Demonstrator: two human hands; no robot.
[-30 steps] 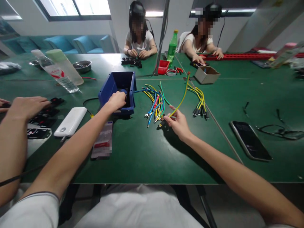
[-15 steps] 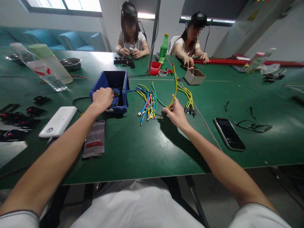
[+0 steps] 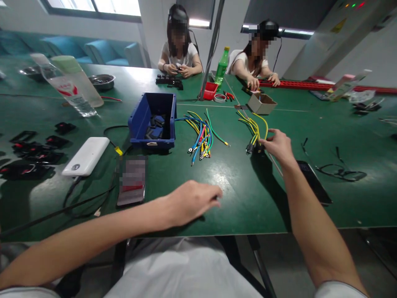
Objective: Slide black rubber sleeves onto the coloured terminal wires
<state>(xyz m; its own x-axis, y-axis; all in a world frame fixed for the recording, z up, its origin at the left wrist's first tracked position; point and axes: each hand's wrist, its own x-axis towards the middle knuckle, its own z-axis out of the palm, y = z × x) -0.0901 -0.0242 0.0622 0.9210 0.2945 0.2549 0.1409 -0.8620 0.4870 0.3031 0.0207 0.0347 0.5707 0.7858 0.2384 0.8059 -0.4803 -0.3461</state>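
My left hand (image 3: 192, 200) hovers low over the green table (image 3: 186, 186) near its front edge, knuckles up and fingers curled under; what they hold, if anything, is hidden. My right hand (image 3: 277, 145) reaches to the right-hand bundle of yellow-green wires (image 3: 252, 128), fingertips closed on a yellow wire that arcs up from them. A second bundle of blue, yellow, green and red wires (image 3: 201, 138) lies between the hands. Left of it stands a blue bin (image 3: 136, 124) holding black parts (image 3: 155, 126).
A white power bank (image 3: 86, 156), a flat packet (image 3: 132, 180) and black parts (image 3: 31, 149) lie at left, clear bottles (image 3: 66, 89) behind. A phone (image 3: 313, 178) and glasses (image 3: 341, 171) lie right. A cardboard box (image 3: 262, 103) and red cup (image 3: 211, 90) sit near two people opposite.
My left hand has left the blue bin and come back toward the table's front edge. My right hand has carried the yellow wire rightward, from the coloured bundle to the yellow-green bundle.
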